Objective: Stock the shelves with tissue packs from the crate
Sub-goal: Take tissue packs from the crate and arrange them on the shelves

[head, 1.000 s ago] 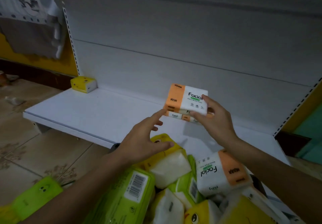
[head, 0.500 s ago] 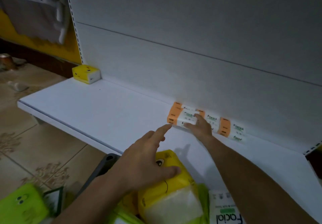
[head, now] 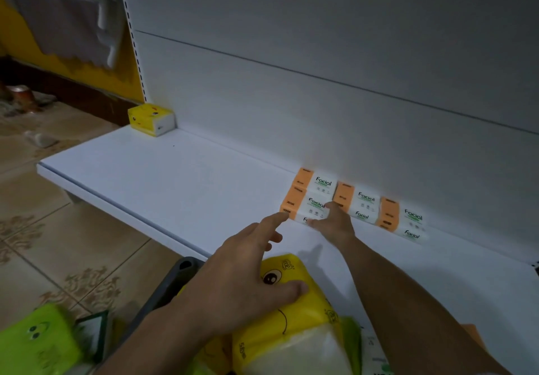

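Along the foot of the white back panel (head: 320,54) runs the long white shelf (head: 145,176), mostly bare on its left part. Below its front edge sits the grey crate (head: 175,275), with only part of its rim showing. A big yellow tissue pack (head: 294,316) lies on top of the load in it. The pack's long axis points away from the person, toward the shelf.

At the back of the shelf stands a short row of orange-and-white packs (head: 360,199), each with its long side along the back panel. The front-left pack (head: 303,205) sits just before another one and touches it.

The right hand (head: 332,223) is stretched out to that front-left pack. Its fingers lie fairly straight against the pack's top and near face, touching it rather than wrapping it, so the hand looks close to fully open. The left hand (head: 242,275) is spread wide above the crate and holds nothing, with its thumb across the yellow tissue pack. Whether the thumb presses down cannot be told.

A small yellow pack (head: 151,118) sits alone in the shelf's far left corner.

The next pick probably turns on one relation: the yellow tissue pack lies right under the left hand, well apart from the right. The left hand is therefore nearer and would need to grip across the pack's width.
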